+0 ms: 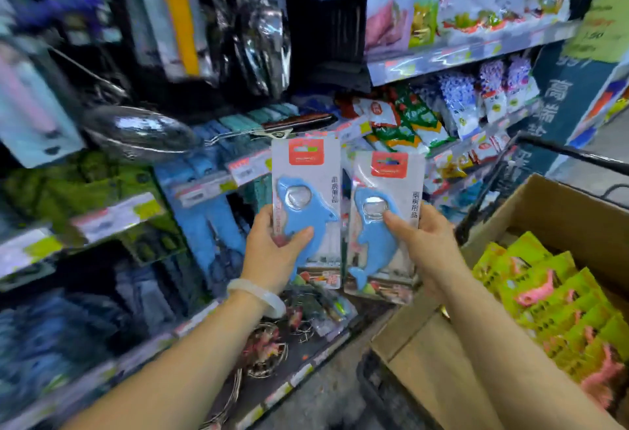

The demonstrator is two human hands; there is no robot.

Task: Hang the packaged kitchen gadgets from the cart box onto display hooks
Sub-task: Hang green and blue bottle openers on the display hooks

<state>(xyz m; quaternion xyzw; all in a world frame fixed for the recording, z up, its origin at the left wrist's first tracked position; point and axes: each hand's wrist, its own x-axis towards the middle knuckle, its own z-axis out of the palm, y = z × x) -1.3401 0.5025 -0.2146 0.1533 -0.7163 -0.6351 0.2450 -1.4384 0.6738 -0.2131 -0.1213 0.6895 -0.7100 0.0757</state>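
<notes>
I hold two carded packs side by side in front of the shelves, each with a blue dolphin-shaped gadget under a red label. My left hand (272, 252) grips the left dolphin pack (306, 205) from its lower left, thumb on the dolphin. My right hand (422, 246) grips the right dolphin pack (384, 222) from its right side, thumb near the metal ring. A white bangle sits on my left wrist. The cardboard box (561, 215) in the cart at the right holds several green packs with pink gadgets (551, 297).
Hanging kitchen tools and a metal strainer (136, 133) fill the blurred display at the left. Shelves with price strips (218, 184) run behind the packs. Packaged goods line the right shelves. The cart's black rim (558, 154) borders the box.
</notes>
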